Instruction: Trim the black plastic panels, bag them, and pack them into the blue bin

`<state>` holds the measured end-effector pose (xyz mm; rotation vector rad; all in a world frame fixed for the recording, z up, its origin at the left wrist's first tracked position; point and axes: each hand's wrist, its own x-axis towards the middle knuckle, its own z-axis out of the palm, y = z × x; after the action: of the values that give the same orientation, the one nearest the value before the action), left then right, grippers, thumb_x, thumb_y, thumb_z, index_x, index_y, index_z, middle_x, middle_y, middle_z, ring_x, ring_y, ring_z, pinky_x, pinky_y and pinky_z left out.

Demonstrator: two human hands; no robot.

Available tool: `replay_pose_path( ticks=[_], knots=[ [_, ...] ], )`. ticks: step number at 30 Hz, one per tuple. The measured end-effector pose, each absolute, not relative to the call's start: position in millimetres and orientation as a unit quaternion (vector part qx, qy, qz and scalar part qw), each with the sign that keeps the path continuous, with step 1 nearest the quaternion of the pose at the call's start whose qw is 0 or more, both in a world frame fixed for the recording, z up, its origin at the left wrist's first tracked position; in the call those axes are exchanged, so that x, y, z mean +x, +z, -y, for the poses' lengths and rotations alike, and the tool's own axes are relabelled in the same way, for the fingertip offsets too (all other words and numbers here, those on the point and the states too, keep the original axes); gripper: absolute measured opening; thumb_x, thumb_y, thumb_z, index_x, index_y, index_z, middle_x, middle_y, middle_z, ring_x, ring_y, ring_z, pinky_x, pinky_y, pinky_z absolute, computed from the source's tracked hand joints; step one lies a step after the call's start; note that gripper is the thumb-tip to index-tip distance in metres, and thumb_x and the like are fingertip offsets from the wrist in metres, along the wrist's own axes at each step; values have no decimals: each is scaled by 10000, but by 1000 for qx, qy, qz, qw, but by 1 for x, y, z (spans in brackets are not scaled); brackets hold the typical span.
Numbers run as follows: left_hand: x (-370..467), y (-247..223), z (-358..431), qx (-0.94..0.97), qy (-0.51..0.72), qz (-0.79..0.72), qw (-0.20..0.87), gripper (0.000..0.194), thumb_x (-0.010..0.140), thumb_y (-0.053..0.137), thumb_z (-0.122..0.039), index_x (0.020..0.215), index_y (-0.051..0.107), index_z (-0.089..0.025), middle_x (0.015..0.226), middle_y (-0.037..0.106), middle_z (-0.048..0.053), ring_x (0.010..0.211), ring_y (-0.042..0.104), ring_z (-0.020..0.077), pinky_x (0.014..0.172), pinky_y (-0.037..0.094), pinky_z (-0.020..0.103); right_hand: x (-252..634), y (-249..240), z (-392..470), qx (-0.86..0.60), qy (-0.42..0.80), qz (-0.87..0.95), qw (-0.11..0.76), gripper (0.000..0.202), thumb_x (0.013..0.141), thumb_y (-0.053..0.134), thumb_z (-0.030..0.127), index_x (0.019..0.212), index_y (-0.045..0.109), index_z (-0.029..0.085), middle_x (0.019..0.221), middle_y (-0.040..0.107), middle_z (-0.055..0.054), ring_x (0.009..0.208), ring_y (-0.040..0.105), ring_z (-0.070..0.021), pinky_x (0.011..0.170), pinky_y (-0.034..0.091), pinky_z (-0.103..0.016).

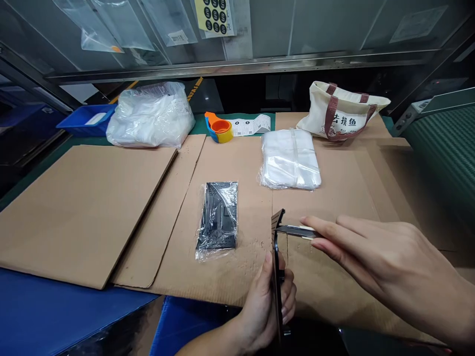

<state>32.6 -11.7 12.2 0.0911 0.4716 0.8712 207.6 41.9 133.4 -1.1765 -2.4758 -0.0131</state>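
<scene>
Two bare hands at work at the lower middle and right of the frame. Left hand (269, 301) is wrapped around a thin black panel (276, 277), thumb on one face and fingers curled round the other, so that grip's well closed. The panel stands upright, nearly edge-on to the camera, just right of bottom centre, and its top end bends off at an angle. Right hand (382, 262) comes in from the lower right, pinching a slim dark flat tool (297, 231) with pale edges between thumb and fingers, no slack in it. Tool's tip is right at the bend near the panel's top; can't tell if it's actually touching. Can't make out exactly what kind of tool it is either.

Left of the hands, mid-frame, a black part in a clear bag (218, 215) lies flat on the cardboard (237, 168). Above and right of it sits a banded stack of clear plastic bags (291, 159). Upper right has a cream tote bag (315, 112) with dark red handles, upper left a blue tray (76, 129) beside a bulky translucent bag (150, 116).
</scene>
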Motion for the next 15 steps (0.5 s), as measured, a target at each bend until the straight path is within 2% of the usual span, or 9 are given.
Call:
replay_pose_path(
  ticks=[15],
  knots=[
    [31,12,14,43,415,-222,881,405,831,557,-595,728,451,-217,446,412,-96,284,166,31,253,247,105,208,128,-37,-404,31,894,189,252,1005,389,310,1106,580,180,631,534,22,508,559,-132,439,319,-281]
  ],
)
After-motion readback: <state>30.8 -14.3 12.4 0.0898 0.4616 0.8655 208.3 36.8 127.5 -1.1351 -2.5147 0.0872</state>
